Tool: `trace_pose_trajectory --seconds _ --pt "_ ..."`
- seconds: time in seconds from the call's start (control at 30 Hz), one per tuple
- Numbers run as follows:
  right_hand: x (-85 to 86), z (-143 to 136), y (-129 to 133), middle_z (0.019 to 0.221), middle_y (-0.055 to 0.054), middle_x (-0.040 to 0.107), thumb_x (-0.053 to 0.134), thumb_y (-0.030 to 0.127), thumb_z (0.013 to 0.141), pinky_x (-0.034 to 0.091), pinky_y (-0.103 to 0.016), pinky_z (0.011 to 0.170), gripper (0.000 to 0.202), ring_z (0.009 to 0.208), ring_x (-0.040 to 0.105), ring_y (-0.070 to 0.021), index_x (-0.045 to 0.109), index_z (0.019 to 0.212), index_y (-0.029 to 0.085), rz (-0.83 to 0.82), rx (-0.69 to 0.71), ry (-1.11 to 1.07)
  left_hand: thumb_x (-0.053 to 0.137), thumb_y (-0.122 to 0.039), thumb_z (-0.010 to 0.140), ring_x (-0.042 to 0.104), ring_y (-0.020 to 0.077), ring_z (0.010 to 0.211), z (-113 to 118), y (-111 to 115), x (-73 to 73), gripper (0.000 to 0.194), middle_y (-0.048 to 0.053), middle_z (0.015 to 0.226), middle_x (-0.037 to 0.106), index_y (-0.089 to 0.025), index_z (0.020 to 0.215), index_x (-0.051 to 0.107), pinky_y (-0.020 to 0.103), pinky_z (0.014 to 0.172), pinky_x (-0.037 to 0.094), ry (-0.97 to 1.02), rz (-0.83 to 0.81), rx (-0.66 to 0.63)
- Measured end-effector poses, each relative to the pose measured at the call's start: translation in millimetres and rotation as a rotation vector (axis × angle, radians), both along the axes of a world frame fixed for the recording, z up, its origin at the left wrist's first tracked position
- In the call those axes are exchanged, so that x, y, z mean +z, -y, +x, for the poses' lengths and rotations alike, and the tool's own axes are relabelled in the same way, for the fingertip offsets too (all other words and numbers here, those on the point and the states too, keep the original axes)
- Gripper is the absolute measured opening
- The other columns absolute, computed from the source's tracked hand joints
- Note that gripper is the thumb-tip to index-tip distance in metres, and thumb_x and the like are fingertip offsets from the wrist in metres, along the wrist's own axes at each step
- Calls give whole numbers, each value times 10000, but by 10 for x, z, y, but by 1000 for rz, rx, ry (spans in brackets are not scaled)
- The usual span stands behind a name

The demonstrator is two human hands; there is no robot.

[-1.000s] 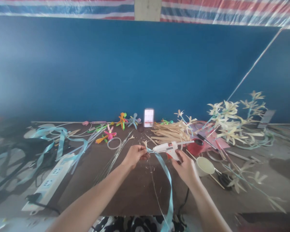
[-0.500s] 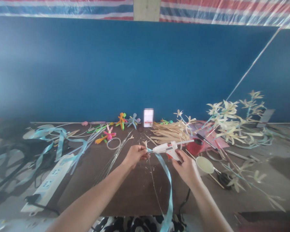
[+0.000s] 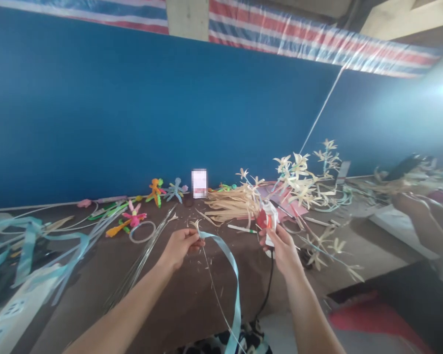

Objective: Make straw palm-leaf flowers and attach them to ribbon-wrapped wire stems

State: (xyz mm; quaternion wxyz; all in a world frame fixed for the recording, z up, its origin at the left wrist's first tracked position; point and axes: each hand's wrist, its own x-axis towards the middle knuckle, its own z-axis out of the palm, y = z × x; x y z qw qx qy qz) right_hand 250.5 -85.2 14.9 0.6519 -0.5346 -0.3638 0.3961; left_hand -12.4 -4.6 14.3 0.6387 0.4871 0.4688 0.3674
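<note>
My left hand (image 3: pixel 182 247) pinches a small cream flower (image 3: pixel 195 225) on a thin wire stem (image 3: pixel 214 290), together with the end of a light blue ribbon (image 3: pixel 233 268). From the fingertips the ribbon arcs to the right and hangs down over the table's front edge. To the right, my right hand (image 3: pixel 283 243) is closed around a white glue gun (image 3: pixel 270 219) with an orange trigger. Its black cord drops below the hand. The gun's nozzle is hard to make out and stands well apart from the flower.
Dried cream strips (image 3: pixel 231 204) lie at the back, beside finished flower sprays (image 3: pixel 299 172). Loose wires (image 3: pixel 147 250), pipe-cleaner figures (image 3: pixel 135 216) and a power strip (image 3: pixel 22 305) are on the left. Another person's arm (image 3: pixel 424 221) reaches in at the far right.
My right hand has drawn the glue gun away from the flower to the right and turned it upward. The left hand keeps its pinch. The view has swung to the right.
</note>
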Motion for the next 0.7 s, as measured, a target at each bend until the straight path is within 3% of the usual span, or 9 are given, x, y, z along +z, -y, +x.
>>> trace_pose_trajectory --seconds 0.17,0.37,0.7 --pt "76 167 -172 711 6 567 567 349 695 369 -182 371 259 475 496 -80 533 892 183 63 91 -28 623 -301 625 623 178 666 19 14 18 230 86 691 659 -114 755 586 246 574 470 4 -5 14" --pt "-28 273 -318 676 18 564 574 334 673 372 -187 386 268 469 497 -76 551 891 181 59 118 -161 624 -312 612 616 179 660 6 20 -6 208 52 673 657 -136 720 592 259 583 466 15 -30 -11" --pt "-204 299 -425 663 -2 586 552 388 646 453 -240 440 261 523 557 -122 519 788 172 -99 -69 -46 624 -293 616 619 174 674 54 33 32 215 65 709 659 -127 748 586 227 557 451 -2 -47 21"
